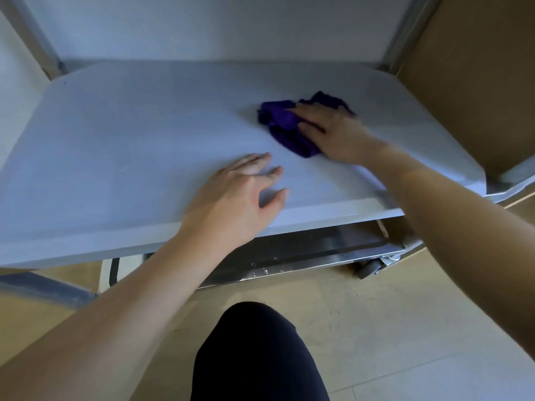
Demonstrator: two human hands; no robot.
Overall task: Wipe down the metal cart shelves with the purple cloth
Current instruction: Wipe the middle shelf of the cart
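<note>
Head view looks down on the cart's middle shelf (139, 134), a smooth, matte grey metal sheet with rounded far corners and a flat lip along the near edge. Beneath it sits a darker lower shelf (304, 250) of shinier metal with a few droplets on its front rim, and a small grey caster wheel (369, 269) stands on the pale tiled floor (390, 328). The purple cloth (285, 125) — soft, crumpled, bunched into folds — lies on the right half of the middle shelf. The right hand (333, 134) presses flat on top of it, fingers spread and extended, palm down, not clenched around the fabric. The left hand (234, 195) rests open on the bare shelf near the front edge, fingers loosely splayed — holding nothing. A dark-clothed knee (254, 357) shows at the bottom.
</note>
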